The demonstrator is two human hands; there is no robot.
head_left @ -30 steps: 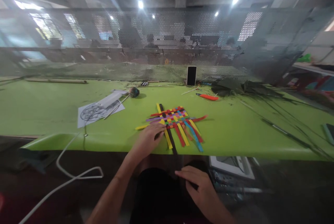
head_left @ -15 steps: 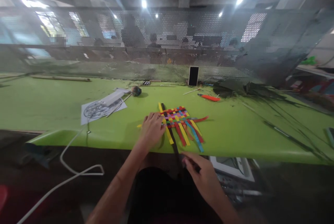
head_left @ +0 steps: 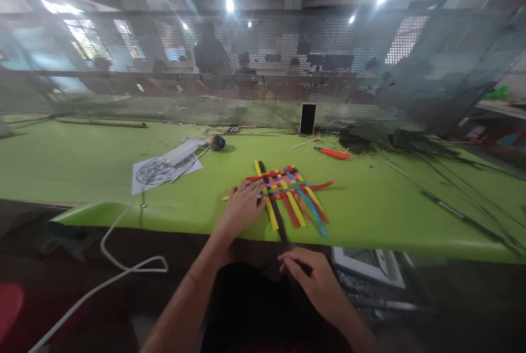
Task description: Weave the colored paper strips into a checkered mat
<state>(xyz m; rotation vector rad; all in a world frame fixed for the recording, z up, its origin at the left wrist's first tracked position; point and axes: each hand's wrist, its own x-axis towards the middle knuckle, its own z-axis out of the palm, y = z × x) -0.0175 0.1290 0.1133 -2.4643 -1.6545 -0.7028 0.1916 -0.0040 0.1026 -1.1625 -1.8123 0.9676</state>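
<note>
A small woven mat (head_left: 283, 182) of colourful flat strips lies on the green table, with loose red, yellow and blue ends fanning out toward me. My left hand (head_left: 245, 202) rests flat over the mat's left edge, fingers stretched, covering part of the weave. A long black strip (head_left: 278, 220) runs from the weave beside a yellow strip (head_left: 272, 215) and hangs over the table's front edge. Just below that edge, my right hand (head_left: 308, 272) has thumb and fingers pinched together at the strip's dark lower end, which is hard to see against the dark background.
An orange-handled cutter (head_left: 335, 153) lies behind the mat, near an upright phone (head_left: 307, 119). To the left are a printed sheet (head_left: 164, 169) and a dark round lump (head_left: 217, 143). Dark leaves (head_left: 357, 139) lie back right. A perforated screen (head_left: 271, 79) stands behind the table (head_left: 382, 205).
My right hand has shifted slightly down and left with the black strip, which now lies clear beside the yellow one. My left hand stays on the mat. The view has turned slightly left.
</note>
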